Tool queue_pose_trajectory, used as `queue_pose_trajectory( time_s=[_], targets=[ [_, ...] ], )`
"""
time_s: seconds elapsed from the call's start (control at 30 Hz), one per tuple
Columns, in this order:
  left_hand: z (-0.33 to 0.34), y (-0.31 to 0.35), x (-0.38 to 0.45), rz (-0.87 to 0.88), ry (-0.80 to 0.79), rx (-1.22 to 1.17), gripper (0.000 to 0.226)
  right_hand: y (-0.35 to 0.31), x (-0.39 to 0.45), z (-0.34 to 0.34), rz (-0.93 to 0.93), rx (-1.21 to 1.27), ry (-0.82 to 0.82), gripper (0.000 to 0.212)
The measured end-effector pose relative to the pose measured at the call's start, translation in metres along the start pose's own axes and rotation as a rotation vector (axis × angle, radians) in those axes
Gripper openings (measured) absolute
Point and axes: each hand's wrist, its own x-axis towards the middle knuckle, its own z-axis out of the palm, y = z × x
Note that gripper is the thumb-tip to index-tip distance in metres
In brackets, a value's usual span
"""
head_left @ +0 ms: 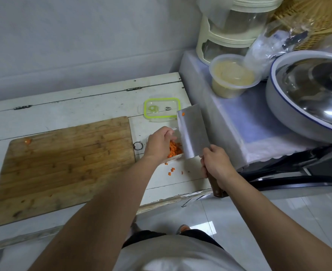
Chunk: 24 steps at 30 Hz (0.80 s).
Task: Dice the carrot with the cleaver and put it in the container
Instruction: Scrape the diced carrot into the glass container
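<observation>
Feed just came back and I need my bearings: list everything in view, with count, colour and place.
diced carrot: pile, orange, in clear container
container: one, clear, right of board
spilled carrot bits: several, orange, on table beside container
cleaver: one, steel, above container, one carrot bit stuck
cutting board: one, wooden, on white table
lid: one, green-rimmed, behind container
tub: one, clear, beige contents, raised surface
basin: one, white, blue rim, steel lid
left hand: over container
right hand: grips cleaver handle
</observation>
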Motion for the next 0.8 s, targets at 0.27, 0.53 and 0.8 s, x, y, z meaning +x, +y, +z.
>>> queue_pose_trajectory(
  time_s=[0.27,0.53,0.8],
  targets=[
    [-0.030,-0.022,-0.023,0.374,-0.204,0.355,0.015,0.008,-0.010,-0.009,0.038,0.071,-0.054,0.015],
    [-0.063,-0.036,-0.020,0.419,-0.358,0.798,0.026,0.011,-0.014,-0.014,-0.008,0.000,-0.086,0.017],
    [-0.078,-0.029,-0.019,0.449,-0.149,0.712,0.043,0.001,-0.022,-0.006,-0.095,-0.147,-0.171,0.016]
  ],
)
